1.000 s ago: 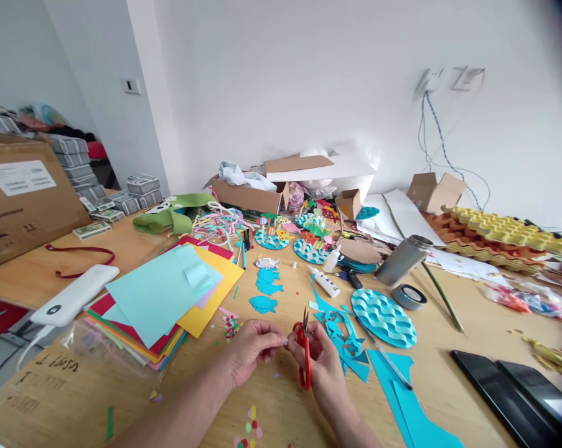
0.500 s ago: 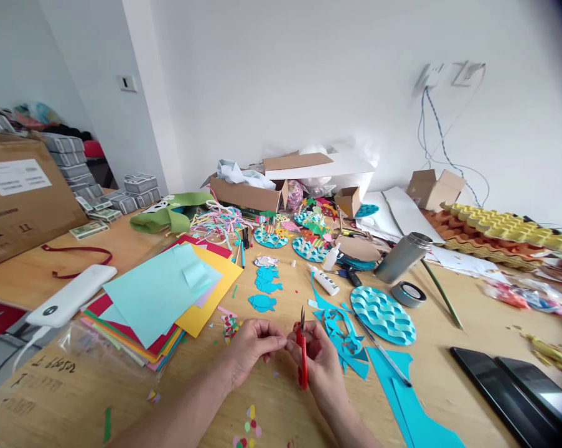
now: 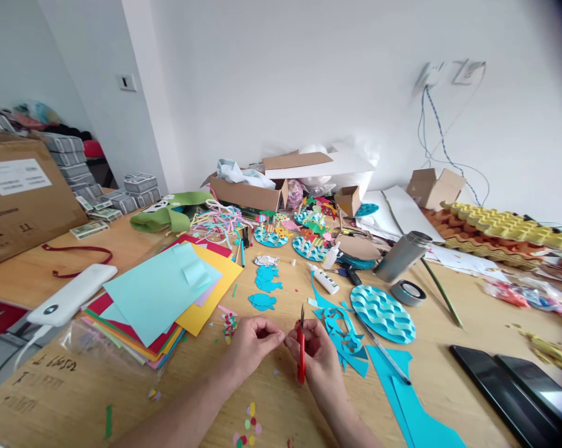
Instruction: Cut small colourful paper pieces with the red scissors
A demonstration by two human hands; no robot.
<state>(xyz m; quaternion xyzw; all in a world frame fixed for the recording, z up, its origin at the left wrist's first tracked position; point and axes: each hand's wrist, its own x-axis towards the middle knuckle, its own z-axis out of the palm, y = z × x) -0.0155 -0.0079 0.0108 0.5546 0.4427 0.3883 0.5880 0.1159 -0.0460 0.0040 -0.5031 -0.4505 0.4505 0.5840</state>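
Observation:
Red-handled scissors (image 3: 301,354) point upward in my right hand (image 3: 317,356), whose fingers are wrapped round the handles. My left hand (image 3: 256,341) is pinched closed just left of it; anything between its fingertips is too small or hidden to name. The two hands' fingertips almost meet. Beyond them lie blue paper fish (image 3: 262,302) in a column, with a patterned fish (image 3: 266,261) above. Blue paper scraps (image 3: 339,330) are just right of my right hand, near a wavy blue oval (image 3: 384,315). Small coloured paper dots (image 3: 247,425) lie in front.
Stacked coloured paper (image 3: 162,292) and a white power bank (image 3: 73,294) are at left. Glue bottles (image 3: 326,281), a metal flask (image 3: 402,256) and a tape roll (image 3: 408,292) stand or lie right of centre. Black phones (image 3: 500,392) lie at right, egg trays (image 3: 495,233) behind.
The fingertips of my two hands have moved slightly apart. The scissors have turned a little and show more edge-on.

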